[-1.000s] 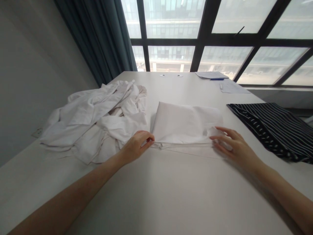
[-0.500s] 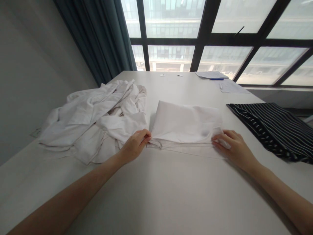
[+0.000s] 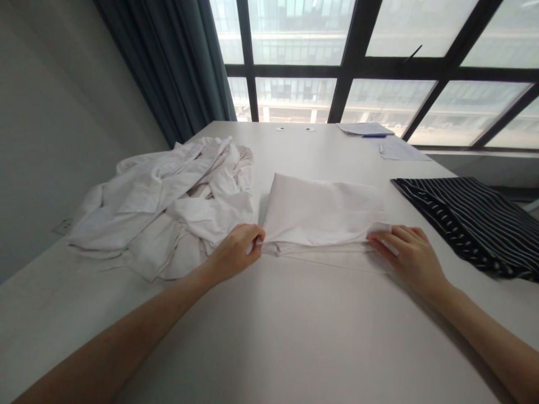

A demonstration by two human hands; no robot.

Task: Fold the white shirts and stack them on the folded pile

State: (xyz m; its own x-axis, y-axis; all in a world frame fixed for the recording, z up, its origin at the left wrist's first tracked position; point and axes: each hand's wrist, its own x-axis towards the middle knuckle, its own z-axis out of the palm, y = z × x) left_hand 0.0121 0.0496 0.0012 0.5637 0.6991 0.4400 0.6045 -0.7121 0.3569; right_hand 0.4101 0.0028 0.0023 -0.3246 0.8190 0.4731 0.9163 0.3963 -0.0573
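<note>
My right hand [image 3: 415, 259] had just drawn the near corner of the folded white fabric [image 3: 322, 210] outward, so its bunched edge lay flatter, seemingly neater. I pinched that corner between thumb and fingers; my left hand [image 3: 233, 253] pinched the opposite one. The bundle lay on the smooth white table [image 3: 295, 336], beside a crumpled white fabric heap [image 3: 168, 188]. My fingers hid both corners; the layers beneath were perhaps uneven, too blurred to count.
</note>
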